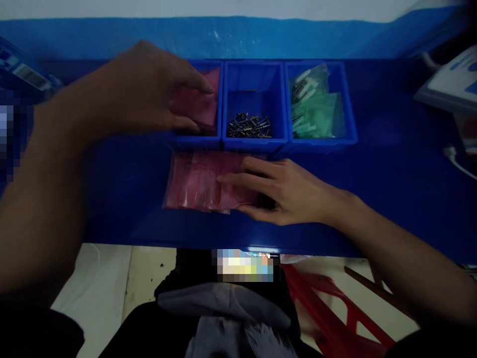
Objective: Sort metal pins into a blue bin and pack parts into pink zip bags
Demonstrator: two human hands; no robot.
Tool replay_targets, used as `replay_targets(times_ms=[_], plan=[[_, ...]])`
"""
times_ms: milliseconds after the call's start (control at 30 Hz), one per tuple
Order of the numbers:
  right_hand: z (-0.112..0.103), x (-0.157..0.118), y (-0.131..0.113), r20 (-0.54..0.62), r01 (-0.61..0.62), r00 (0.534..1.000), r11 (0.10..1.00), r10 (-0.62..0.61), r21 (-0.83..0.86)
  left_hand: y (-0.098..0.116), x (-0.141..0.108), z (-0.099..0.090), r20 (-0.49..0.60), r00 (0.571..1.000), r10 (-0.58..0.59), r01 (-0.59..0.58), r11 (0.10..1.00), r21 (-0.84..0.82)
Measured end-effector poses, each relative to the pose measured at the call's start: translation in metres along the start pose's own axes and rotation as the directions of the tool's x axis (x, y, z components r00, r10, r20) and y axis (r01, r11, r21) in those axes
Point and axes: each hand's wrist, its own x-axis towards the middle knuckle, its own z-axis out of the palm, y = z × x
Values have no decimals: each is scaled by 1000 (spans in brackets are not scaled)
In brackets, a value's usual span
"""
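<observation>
My left hand point(164, 92) reaches over the left blue bin, thumb and fingers apart about the pink plastic bags point(206, 107) in it. Its fingertips touch or nearly touch the bags; I see no firm grip. On the table in front of the bins lies an overlapping row of flat pink zip bags point(197, 181). My right hand point(276, 191) rests on the right end of this row. Its fingers are stretched out and the thumb is at the near edge. The palm hides part of the bags beneath.
The middle blue bin point(255, 144) holds a pile of small metal screws or rivets point(251, 125). Green bags with pale pieces point(316, 112) fill the right bin point(350, 134). A white cable point(460, 161) lies at the right, and a red plastic stool point(320, 311) stands below the table point(126, 199).
</observation>
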Motion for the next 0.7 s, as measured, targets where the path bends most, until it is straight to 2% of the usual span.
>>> replay_targets(times_ms=[100, 167, 233, 300, 333, 367, 500, 633, 667, 700], plan=[[-1, 0, 2, -8, -19, 1000, 999, 19, 47, 7, -8, 11, 48, 999, 4, -4, 1000, -8], [-1, 0, 3, -13, -27, 999, 993, 29, 116, 6, -8, 15, 155, 987, 42, -41, 999, -6], [0, 1, 3, -11, -27, 1000, 984, 29, 175, 1, -2, 14, 361, 925, 115, -133, 991, 23], [0, 2, 3, -2, -25, 1000, 982, 26, 188, -6, 6, 10, 536, 826, 176, -241, 969, 53], [0, 2, 3, 4, -27, 1000, 983, 27, 180, -8, 9, 8, 575, 795, 194, -281, 958, 65], [0, 2, 2, 10, -30, 1000, 985, 28, 170, -10, 11, 6, 581, 786, 212, -306, 950, 68], [0, 2, 2, 18, -35, 999, 986, 33, 164, -17, 13, 5, 477, 822, 312, -399, 912, 91], [0, 2, 1, 13, -38, 999, 987, 36, 157, -23, 13, 9, 546, 791, 276, -401, 908, 123], [-1, 1, 1, 11, -35, 999, 987, 34, 155, -23, 14, 11, 529, 813, 243, -351, 930, 112], [-1, 1, 1, 7, -34, 999, 987, 33, 154, -21, 14, 12, 460, 864, 204, -278, 956, 99]])
